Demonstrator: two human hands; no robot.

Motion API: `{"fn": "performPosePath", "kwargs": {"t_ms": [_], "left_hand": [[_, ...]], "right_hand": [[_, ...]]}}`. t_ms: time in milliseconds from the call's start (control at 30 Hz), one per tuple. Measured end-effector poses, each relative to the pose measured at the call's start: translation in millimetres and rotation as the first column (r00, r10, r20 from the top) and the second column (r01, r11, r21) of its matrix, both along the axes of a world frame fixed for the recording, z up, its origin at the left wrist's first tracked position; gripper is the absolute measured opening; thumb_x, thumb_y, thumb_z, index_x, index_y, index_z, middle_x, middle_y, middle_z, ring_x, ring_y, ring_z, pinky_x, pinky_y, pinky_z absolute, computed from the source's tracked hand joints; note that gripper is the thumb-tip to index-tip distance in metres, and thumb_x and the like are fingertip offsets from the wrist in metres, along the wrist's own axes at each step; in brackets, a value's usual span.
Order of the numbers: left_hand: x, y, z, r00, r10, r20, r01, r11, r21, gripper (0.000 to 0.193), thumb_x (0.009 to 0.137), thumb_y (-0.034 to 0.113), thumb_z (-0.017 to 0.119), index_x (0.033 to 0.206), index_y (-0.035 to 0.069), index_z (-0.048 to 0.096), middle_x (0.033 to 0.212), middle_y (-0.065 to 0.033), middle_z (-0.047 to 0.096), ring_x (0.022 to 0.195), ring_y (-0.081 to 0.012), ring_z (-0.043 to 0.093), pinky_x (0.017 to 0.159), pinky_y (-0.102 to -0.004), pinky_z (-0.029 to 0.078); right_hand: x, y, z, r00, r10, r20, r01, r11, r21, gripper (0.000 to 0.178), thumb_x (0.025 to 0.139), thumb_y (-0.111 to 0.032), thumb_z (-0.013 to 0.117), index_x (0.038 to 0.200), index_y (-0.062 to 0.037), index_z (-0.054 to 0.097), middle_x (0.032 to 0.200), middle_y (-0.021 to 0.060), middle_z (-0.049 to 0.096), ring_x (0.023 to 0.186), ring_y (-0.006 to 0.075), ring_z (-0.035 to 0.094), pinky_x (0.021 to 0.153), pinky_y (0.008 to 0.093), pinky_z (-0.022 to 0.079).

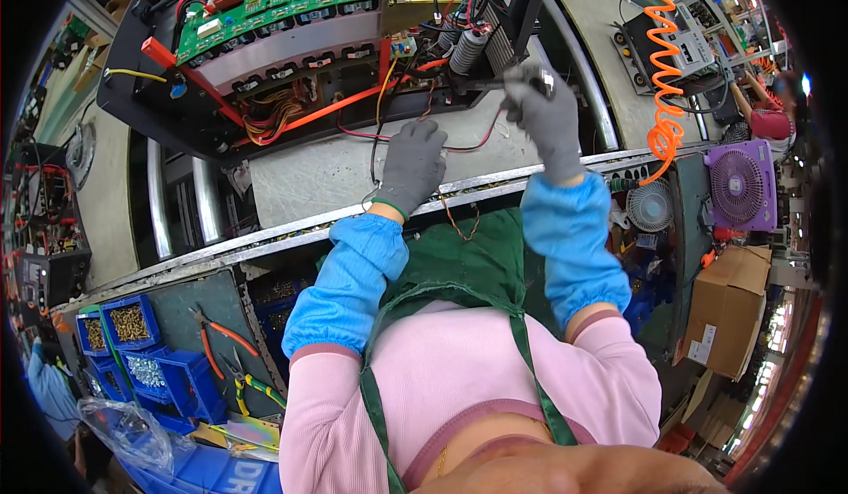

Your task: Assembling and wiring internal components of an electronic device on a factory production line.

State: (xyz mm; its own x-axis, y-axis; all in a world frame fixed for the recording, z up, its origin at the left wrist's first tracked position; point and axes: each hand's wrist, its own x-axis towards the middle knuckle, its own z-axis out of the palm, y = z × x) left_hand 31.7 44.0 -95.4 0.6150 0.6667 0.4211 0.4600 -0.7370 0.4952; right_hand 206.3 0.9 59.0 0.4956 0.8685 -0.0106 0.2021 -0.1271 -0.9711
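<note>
A black metal chassis [146, 96] holding a green circuit board [287, 12] lies on the workbench in front of me. My left hand [413, 169], in a grey glove, rests low at its near side, fingers bent over thin wires. A red and black wire [477, 147] comes out beside those fingers, and a brown twisted wire [465, 231] hangs below over the bench edge. At the chassis's right end my right hand [546, 123], also gloved, is closed and slightly blurred. Something dark shows at its fingertips, too unclear to name. Grey cylindrical capacitors [468, 52] stand just beyond it.
Blue bins [131, 322] of small fasteners sit at lower left, beside orange-handled pliers [212, 344] and yellow-green cutters [252, 388]. An orange coiled hose [662, 61] hangs at right. Farther right are a purple fan [740, 185], a cardboard box [726, 311] and another person [773, 123].
</note>
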Motion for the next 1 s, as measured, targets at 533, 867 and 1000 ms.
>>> {"fn": "performPosePath", "kwargs": {"t_ms": [533, 867, 1000], "left_hand": [[-52.5, -18.4, 30.2, 0.817, -0.482, -0.316, 0.515, 0.857, 0.024, 0.023, 0.074, 0.028, 0.07, 0.092, 0.014, 0.063, 0.101, -0.0071, 0.058, 0.106, -0.027, 0.053, 0.104, -0.0462, 0.037], [-84.0, 47.3, 21.0, 0.847, 0.257, -0.466, -0.15, 0.956, 0.254, 0.014, 0.08, 0.023, 0.061, 0.089, 0.013, 0.066, 0.089, -0.0059, 0.061, 0.091, -0.0262, 0.057, 0.08, -0.0404, 0.045], [-74.5, 25.9, 12.5, 0.89, 0.306, -0.339, -0.249, 0.948, 0.2, 0.022, 0.079, 0.017, 0.062, 0.1, 0.013, 0.066, 0.102, -0.0071, 0.061, 0.101, -0.0288, 0.055, 0.092, -0.0464, 0.041]], "right_hand": [[-13.8, -97.0, -41.6, 0.995, -0.019, -0.103, 0.033, 0.989, 0.143, 0.018, 0.09, -0.014, 0.062, 0.101, -0.0037, 0.052, 0.075, 0.0115, 0.067, 0.064, 0.0141, 0.065, 0.058, 0.024, 0.053], [-7.3, -94.4, -74.9, 0.997, 0.063, 0.05, -0.074, 0.954, 0.291, 0.017, 0.09, -0.012, 0.063, 0.101, -0.0025, 0.055, 0.076, 0.0102, 0.068, 0.069, 0.0139, 0.066, 0.061, 0.0265, 0.054], [-13.2, -77.8, -96.8, 0.958, 0.068, 0.28, -0.157, 0.938, 0.308, 0.015, 0.088, -0.01, 0.064, 0.099, -0.0031, 0.057, 0.077, 0.0099, 0.07, 0.069, 0.0162, 0.069, 0.062, 0.0274, 0.054]]}}
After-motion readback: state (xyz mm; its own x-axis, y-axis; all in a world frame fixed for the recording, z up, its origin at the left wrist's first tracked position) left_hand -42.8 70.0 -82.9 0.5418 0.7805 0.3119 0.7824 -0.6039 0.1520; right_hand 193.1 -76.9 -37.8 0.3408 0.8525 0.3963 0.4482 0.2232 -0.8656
